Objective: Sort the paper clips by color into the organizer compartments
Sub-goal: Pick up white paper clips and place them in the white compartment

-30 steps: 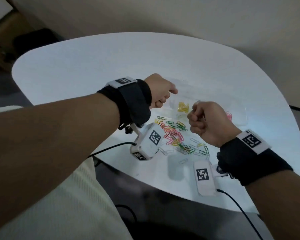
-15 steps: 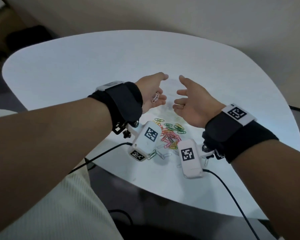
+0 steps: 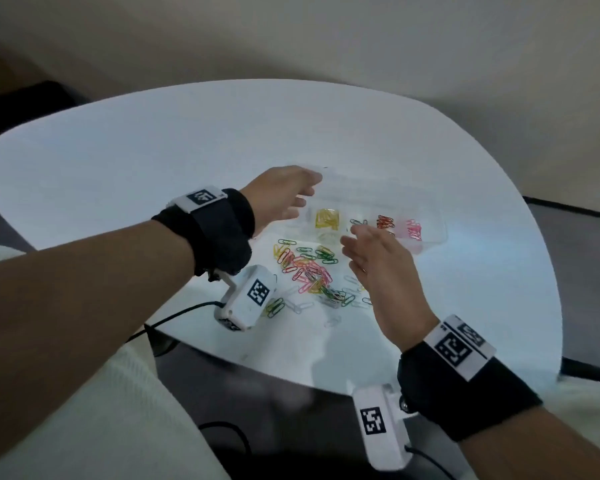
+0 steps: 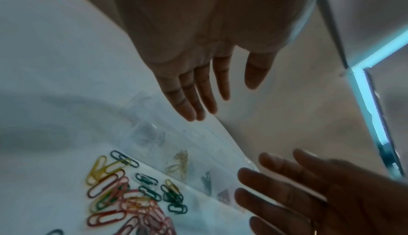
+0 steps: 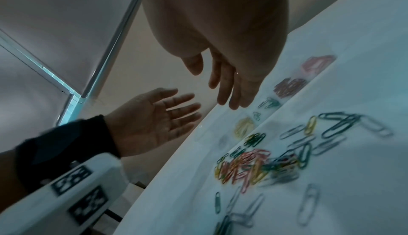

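Note:
A clear plastic organizer (image 3: 371,194) lies on the white table, holding yellow clips (image 3: 327,219), a few dark green clips (image 3: 359,223), red clips (image 3: 385,221) and pink clips (image 3: 414,230) in separate compartments. A mixed pile of paper clips (image 3: 309,270) lies in front of it. My left hand (image 3: 291,195) hovers open over the organizer's left end, its palm (image 5: 154,120) empty. My right hand (image 3: 371,254) hovers open beside the pile, with straight fingers (image 4: 287,183) that hold nothing.
White and clear clips (image 5: 309,202) lie scattered toward the table's near edge (image 3: 274,372). Bare tabletop (image 3: 153,161) spreads to the left and behind the organizer. Wrist camera cables hang off the front edge.
Both hands went from curled fists to open. The white clip seen in my left palm half a second ago is gone from it. My hands have moved apart, the right one drawing back.

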